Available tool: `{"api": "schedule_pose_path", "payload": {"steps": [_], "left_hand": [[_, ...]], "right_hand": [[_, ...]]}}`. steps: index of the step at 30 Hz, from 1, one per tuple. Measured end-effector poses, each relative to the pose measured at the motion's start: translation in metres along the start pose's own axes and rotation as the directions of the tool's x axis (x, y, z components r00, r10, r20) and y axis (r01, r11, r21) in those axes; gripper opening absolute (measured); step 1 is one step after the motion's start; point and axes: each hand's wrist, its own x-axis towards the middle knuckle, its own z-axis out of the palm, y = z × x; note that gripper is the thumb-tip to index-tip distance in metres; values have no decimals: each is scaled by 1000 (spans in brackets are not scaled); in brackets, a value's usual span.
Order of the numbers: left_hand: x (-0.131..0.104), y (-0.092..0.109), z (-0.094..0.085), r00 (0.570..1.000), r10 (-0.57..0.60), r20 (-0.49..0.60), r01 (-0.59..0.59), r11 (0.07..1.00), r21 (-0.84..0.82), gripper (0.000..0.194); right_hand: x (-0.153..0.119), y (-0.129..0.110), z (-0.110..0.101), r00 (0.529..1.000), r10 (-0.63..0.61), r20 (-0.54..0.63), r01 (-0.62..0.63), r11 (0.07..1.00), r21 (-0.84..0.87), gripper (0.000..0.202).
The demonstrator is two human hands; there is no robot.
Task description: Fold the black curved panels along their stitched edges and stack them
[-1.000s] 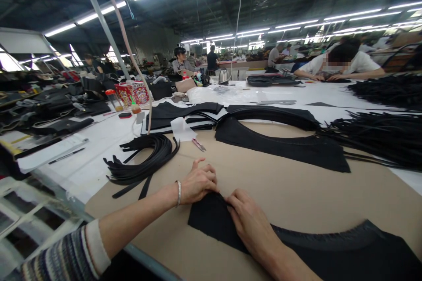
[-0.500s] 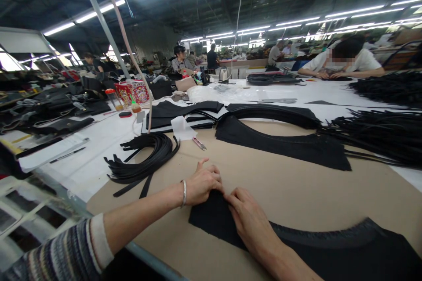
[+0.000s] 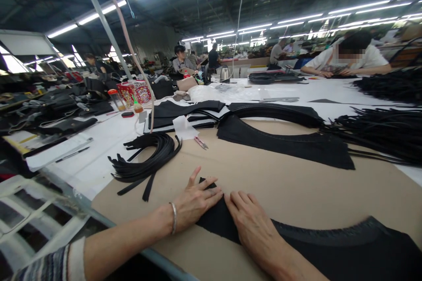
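A curved black fabric panel lies on the tan board, with a gathered or creased strip along its inner curved edge. My left hand, with a bracelet at the wrist, rests on the panel's narrow end, its fingers stretched out and the thumb apart. Right beside it, my right hand presses on the panel's upper edge with its fingers side by side; its thumb is hidden. The fingertips of both hands nearly meet. Thread snips lie farther back on the board.
Black strips lie curled at left. Behind are a similar curved panel, stacked black pieces and a white scrap. A heap of black straps is at right. A hose hangs down; a co-worker sits across the table.
My left hand has moved left and down, going from bent fingers at the panel's edge to stretched fingers lying on it. My right hand's fingers have flattened beside it.
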Motion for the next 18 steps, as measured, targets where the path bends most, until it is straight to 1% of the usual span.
{"api": "schedule_pose_path", "payload": {"steps": [2,4,6,8,12,18], "left_hand": [[-4,6,-1,998,-70,-7,69,997,-41,42],[-7,11,-3,986,-164,-13,162,983,-92,45],[-9,15,-4,968,-252,-13,248,958,-142,49],[-11,17,-4,951,-307,-15,299,934,-198,48],[-14,16,3,940,-339,-42,318,912,-261,42],[-15,17,7,929,-364,-67,344,916,-207,42]], "right_hand": [[2,1,-5,999,15,43,-17,999,43,40],[3,2,-9,996,41,73,-47,995,90,42],[4,4,-11,995,61,79,-70,991,117,43],[5,5,-11,995,67,77,-76,989,124,45],[13,3,-9,995,67,68,-76,988,135,47],[26,0,-7,998,46,48,-53,988,148,48]]}}
